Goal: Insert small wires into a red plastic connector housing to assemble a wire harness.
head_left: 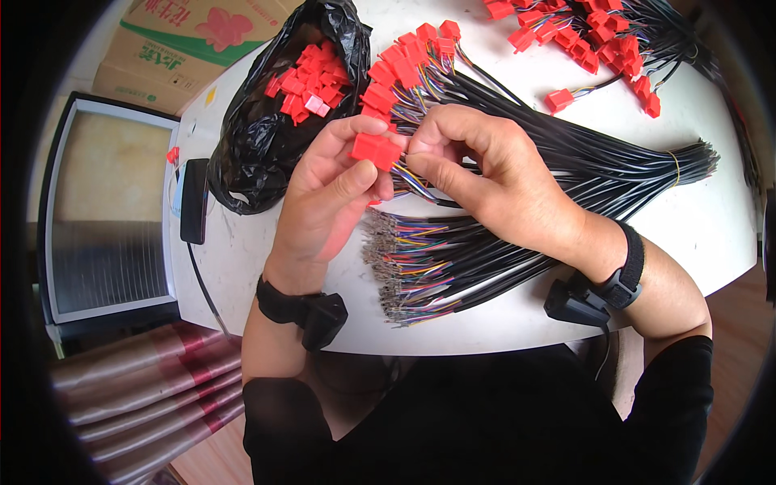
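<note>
Above the counter [687, 234], a red connector housing [374, 151] is pinched by the left hand [323, 186], apparently steadied for the right hand [505, 182] at three o'clock, whose fingertips seem closed on a wire [403, 154].

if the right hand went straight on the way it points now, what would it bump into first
Most likely the red connector held in the left hand; the right hand points left toward it, though one view leaves depth uncertain.

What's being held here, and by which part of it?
The left hand holds a red connector by its body; the right hand seems to pinch a thin wire beside it, exact spot hidden.
</note>
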A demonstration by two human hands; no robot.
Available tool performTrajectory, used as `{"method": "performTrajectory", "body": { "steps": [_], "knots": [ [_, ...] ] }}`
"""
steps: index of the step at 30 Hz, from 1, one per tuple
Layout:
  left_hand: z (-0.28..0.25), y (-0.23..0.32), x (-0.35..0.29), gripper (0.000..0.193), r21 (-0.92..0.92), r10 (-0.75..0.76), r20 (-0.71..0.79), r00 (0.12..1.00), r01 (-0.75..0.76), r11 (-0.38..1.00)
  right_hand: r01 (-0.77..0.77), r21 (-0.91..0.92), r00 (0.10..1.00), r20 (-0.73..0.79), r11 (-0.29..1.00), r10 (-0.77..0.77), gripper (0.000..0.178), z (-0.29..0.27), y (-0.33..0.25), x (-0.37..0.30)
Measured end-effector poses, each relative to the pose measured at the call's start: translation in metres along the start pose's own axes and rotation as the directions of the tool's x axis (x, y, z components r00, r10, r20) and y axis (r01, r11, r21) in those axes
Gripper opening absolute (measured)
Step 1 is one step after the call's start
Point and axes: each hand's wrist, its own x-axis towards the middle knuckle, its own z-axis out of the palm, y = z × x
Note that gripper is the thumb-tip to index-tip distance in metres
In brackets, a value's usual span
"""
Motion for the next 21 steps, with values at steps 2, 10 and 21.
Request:
{"method": "performTrajectory", "body": {
  "steps": [2,10,21],
  "knots": [
    [0.002,0.000,0.001,0.035,0.008,0.001,-0.017,1.000,-0.001,1.000,0.105,-0.114,0.994,0.001,0.988,-0.105,0.005,-0.003,0.000,0.001],
    [0.002,0.002,0.001,0.035,0.118,0.012,-0.026,1.000,-0.009,0.993,0.085,-0.196,0.994,0.079,0.977,-0.071,0.004,-0.006,-0.007,-0.002],
    [0.001,0.007,-0.001,0.035,0.133,0.038,-0.003,0.999,-0.037,0.990,0.101,0.102,0.993,0.043,0.990,-0.106,0.007,-0.003,0.007,0.002]
  ]
}}
